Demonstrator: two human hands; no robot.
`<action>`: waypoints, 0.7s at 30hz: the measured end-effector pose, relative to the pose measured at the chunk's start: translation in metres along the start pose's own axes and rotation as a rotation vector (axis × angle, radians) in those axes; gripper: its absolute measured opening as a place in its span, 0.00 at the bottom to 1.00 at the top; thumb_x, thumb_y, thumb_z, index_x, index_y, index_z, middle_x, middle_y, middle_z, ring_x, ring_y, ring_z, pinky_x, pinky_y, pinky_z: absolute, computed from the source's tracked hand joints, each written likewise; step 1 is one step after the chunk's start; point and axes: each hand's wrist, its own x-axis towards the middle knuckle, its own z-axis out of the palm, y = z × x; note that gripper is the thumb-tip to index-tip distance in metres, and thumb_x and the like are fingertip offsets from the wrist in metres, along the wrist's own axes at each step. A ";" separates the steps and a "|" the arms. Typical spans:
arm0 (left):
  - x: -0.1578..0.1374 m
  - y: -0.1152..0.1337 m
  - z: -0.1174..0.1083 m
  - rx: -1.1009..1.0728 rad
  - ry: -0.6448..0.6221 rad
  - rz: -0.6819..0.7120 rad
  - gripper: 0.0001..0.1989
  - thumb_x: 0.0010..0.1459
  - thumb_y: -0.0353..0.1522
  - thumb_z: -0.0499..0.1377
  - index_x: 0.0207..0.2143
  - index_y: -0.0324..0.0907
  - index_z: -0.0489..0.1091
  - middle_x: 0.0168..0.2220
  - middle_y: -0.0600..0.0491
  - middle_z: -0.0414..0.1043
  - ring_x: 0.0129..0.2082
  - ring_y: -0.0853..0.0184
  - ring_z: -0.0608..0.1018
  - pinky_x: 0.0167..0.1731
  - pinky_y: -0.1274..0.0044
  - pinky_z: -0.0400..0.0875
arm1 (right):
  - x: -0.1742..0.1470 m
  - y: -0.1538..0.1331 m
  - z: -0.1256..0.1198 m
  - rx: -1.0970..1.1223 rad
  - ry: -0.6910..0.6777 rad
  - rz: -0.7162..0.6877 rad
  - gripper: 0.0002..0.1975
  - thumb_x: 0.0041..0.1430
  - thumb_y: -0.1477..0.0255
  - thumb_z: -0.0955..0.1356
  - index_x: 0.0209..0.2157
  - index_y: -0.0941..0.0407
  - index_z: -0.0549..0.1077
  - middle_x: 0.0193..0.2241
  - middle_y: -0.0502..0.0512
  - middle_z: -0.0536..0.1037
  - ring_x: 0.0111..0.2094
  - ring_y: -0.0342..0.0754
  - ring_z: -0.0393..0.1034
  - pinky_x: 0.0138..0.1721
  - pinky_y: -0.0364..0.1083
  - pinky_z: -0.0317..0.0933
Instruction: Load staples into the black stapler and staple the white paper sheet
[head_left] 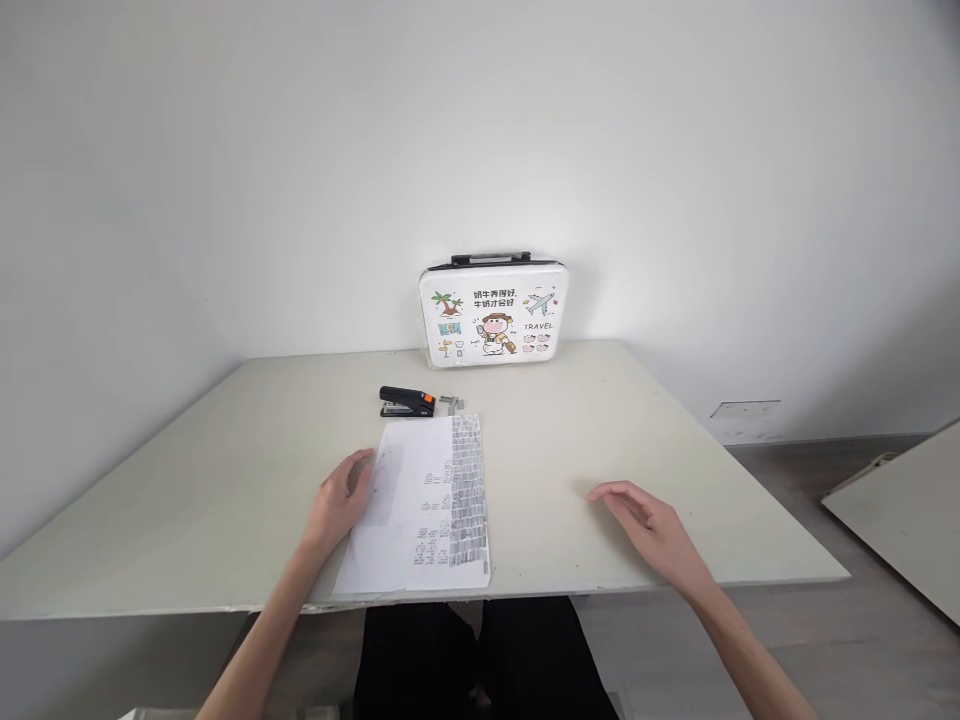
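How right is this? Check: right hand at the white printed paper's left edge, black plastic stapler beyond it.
Wrong hand: the head view shows the left hand at the left edge of the paper, the stapler beyond it.

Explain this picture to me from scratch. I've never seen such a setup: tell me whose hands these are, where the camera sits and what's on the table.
There is no machine here: these are a person's two bare hands. The single picture comes from a camera worn on that person's head, looking forward and down.

On the pale table lies printed paper. Just beyond it are a black stapler with an orange part and some small grey pieces, too small to identify. A white case stands at the back, by the wall.

The left hand is at the paper's left edge; the right hand, right of the paper, holds nothing visible.
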 end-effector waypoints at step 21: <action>0.001 0.003 0.002 0.063 0.003 0.005 0.22 0.65 0.46 0.52 0.54 0.47 0.72 0.53 0.51 0.79 0.32 0.63 0.79 0.38 0.70 0.76 | 0.003 0.004 -0.002 0.051 0.010 0.021 0.19 0.69 0.52 0.63 0.41 0.49 0.78 0.46 0.56 0.82 0.49 0.55 0.76 0.40 0.46 0.69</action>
